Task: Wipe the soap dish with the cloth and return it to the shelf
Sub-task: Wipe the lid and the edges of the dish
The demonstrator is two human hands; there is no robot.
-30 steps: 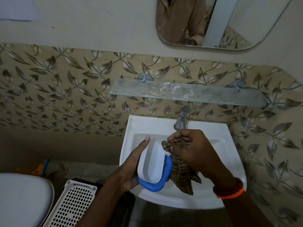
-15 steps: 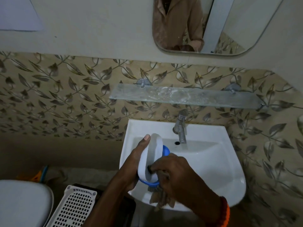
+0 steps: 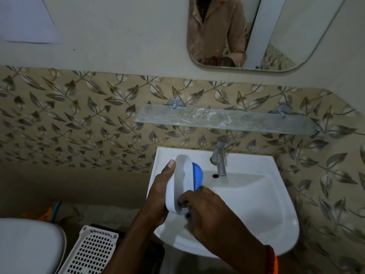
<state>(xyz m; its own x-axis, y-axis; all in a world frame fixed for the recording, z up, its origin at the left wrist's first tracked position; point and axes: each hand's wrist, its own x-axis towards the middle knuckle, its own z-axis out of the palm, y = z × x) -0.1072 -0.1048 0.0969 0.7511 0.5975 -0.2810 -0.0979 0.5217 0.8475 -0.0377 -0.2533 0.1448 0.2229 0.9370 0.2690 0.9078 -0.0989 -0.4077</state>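
A white soap dish [image 3: 180,180] with a blue underside is held on edge over the left side of the sink [image 3: 256,204]. My left hand [image 3: 158,194] grips it from the left, thumb up along its white back. At the dish's lower end my right hand [image 3: 205,212] presses with fingers curled. The cloth is hidden under that hand; I cannot see it. The glass shelf [image 3: 223,120] on the wall above the sink holds nothing.
A metal tap [image 3: 219,157] stands at the back of the sink. A mirror [image 3: 256,32] hangs above the shelf. A white perforated basket [image 3: 88,252] and a toilet lid [image 3: 25,248] sit at the lower left.
My right hand moved with the striped cloth from the dish's upper right down to its lower end, and the cloth is now hidden. The dish turned further on edge.
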